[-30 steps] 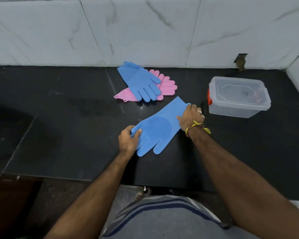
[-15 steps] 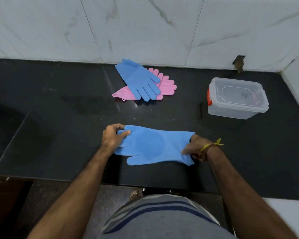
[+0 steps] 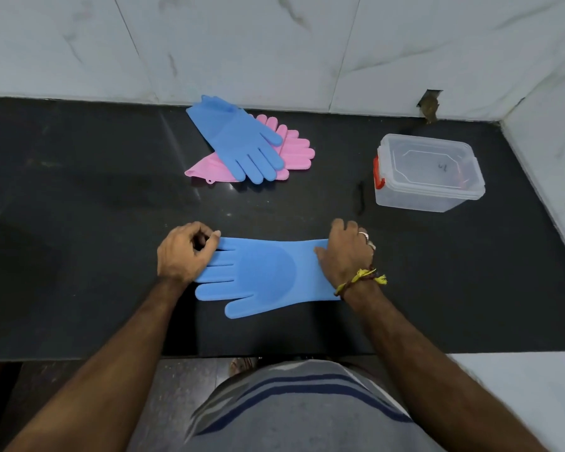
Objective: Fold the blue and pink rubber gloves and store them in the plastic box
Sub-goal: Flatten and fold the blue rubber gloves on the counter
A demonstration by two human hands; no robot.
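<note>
A blue rubber glove [image 3: 265, 275] lies flat across the black counter near its front edge, fingers pointing left, cuff to the right. My left hand [image 3: 185, 252] pinches its fingertips. My right hand [image 3: 348, 252] grips the cuff end and covers part of it. Farther back a second blue glove [image 3: 235, 138] lies diagonally on top of the pink gloves [image 3: 294, 148], which show only their fingers and one cuff corner. The clear plastic box [image 3: 428, 197] with a red latch stands at the back right, lid on.
The black counter [image 3: 79, 223] runs to a white marble wall at the back and right, with a small hole in the wall behind the box. The counter's front edge is just below the glove. A dark streak marks the counter left of the box.
The blue glove was turned from a diagonal lie to level across the counter and stretched out flat. My left hand moved left with the fingertips, my right hand stayed on the cuff.
</note>
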